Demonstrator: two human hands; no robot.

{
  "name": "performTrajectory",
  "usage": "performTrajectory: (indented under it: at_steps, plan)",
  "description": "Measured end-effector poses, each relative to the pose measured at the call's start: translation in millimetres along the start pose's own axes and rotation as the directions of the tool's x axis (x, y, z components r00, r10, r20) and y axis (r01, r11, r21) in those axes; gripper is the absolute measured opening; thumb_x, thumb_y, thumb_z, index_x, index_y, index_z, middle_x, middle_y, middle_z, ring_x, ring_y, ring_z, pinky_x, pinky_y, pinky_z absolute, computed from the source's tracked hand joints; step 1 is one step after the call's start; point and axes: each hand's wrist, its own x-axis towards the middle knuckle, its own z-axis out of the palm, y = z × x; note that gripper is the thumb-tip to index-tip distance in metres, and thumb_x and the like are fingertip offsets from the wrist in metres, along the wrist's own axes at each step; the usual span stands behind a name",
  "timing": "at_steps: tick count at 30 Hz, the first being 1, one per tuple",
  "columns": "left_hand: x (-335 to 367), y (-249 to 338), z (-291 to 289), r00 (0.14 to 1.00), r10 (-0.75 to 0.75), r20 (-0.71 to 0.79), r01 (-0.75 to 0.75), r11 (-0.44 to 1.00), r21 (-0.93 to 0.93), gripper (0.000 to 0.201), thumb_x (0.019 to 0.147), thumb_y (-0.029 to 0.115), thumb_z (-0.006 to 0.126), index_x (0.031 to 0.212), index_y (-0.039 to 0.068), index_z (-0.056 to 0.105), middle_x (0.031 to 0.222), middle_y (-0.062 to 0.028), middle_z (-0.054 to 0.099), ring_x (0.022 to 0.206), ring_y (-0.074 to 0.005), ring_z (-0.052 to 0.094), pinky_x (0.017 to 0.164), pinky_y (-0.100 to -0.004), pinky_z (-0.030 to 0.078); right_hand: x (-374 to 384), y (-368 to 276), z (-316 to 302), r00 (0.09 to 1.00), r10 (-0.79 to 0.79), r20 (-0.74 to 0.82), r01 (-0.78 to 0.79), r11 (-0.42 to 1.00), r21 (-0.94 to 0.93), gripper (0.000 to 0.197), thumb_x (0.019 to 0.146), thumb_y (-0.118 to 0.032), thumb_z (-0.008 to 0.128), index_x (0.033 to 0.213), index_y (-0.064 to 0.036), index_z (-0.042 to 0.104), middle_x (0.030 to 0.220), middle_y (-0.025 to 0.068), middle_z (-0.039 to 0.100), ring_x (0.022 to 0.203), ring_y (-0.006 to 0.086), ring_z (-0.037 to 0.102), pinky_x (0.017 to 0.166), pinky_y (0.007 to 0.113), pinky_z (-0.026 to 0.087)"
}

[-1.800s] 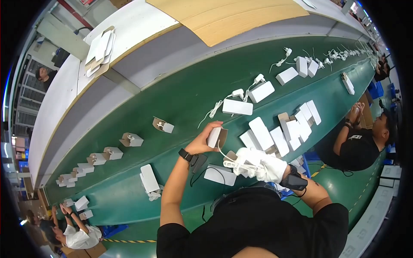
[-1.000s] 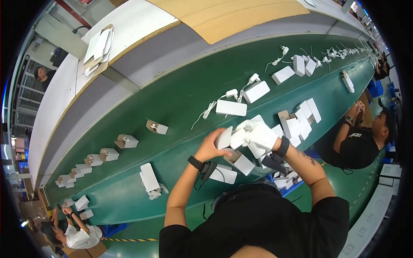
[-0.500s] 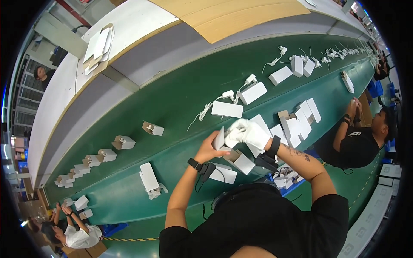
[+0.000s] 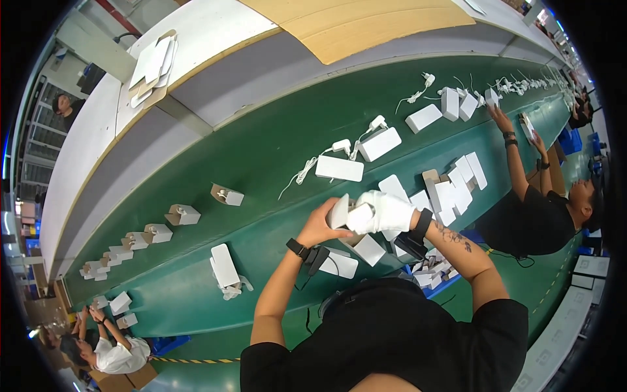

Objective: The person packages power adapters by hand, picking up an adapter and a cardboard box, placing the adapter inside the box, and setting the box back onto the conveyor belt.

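My bare left hand (image 4: 319, 226) grips a small white carton (image 4: 338, 213) with its flap raised, fingers and thumb around its sides. Against that carton's open side is my right hand (image 4: 386, 212), in a white glove. Its fingers are curled around something white that blends with the glove, so I cannot make out what it is. Just below both hands stands an open white carton (image 4: 369, 250). A closed white box (image 4: 341, 264) lies beside it, partly behind the black device on my left wrist. Beyond my hands, a white box (image 4: 339, 168) rests beside a corded white charger (image 4: 341, 146).
Several open cartons (image 4: 183, 214) stand in a row on the green belt at left. A pile of white boxes (image 4: 450, 193) lies right of my hands. A white box (image 4: 225, 266) sits on clear plastic. Co-workers sit at both sides; a blue bin (image 4: 450, 282) is near my waist.
My right hand has lowered and turned toward the carton in my left hand. Things on the far belt have shifted slightly left. The co-worker at right has reached a hand to a white box there.
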Motion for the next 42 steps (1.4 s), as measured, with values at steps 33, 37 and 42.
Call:
performTrajectory:
  at_steps: [33, 37, 42]
  plan:
    - [-7, 14, 85, 0.830, -0.293, -0.475, -0.098, 0.762, -0.640, 0.048, 0.093, 0.031, 0.049, 0.129, 0.000, 0.043, 0.131, -0.0136, 0.048, 0.117, -0.0195, 0.048, 0.100, -0.0310, 0.035, -49, 7, 72, 0.925, 0.359, -0.123, -0.087, 0.518, 0.851, 0.032, 0.090, -0.032, 0.055, 0.106, -0.0049, 0.050, 0.091, 0.0053, 0.056, 0.080, 0.0099, 0.055, 0.068, 0.025, 0.047]
    - [-12, -49, 46, 0.892, 0.024, -0.451, -0.043, 0.999, -0.033, 0.065, 0.082, 0.032, 0.064, 0.134, 0.004, 0.038, 0.133, -0.0123, 0.045, 0.119, -0.0208, 0.045, 0.102, -0.0321, 0.033, -71, 40, 48, 0.934, 0.347, 0.086, -0.202, 0.313, 0.928, 0.029, 0.091, -0.028, 0.054, 0.108, -0.0039, 0.052, 0.099, 0.0090, 0.058, 0.080, 0.0111, 0.056, 0.062, 0.024, 0.048]
    - [-24, -101, -8, 0.976, -0.145, -0.165, 0.149, 0.989, 0.012, 0.096, 0.058, 0.029, 0.084, 0.137, 0.008, 0.032, 0.125, -0.0112, 0.048, 0.121, -0.0244, 0.044, 0.103, -0.0346, 0.032, -72, 11, 19, 0.960, 0.166, 0.227, -0.217, -0.077, 0.973, 0.037, 0.091, -0.029, 0.055, 0.116, -0.0031, 0.049, 0.104, 0.0113, 0.058, 0.078, 0.0149, 0.058, 0.058, 0.024, 0.049]
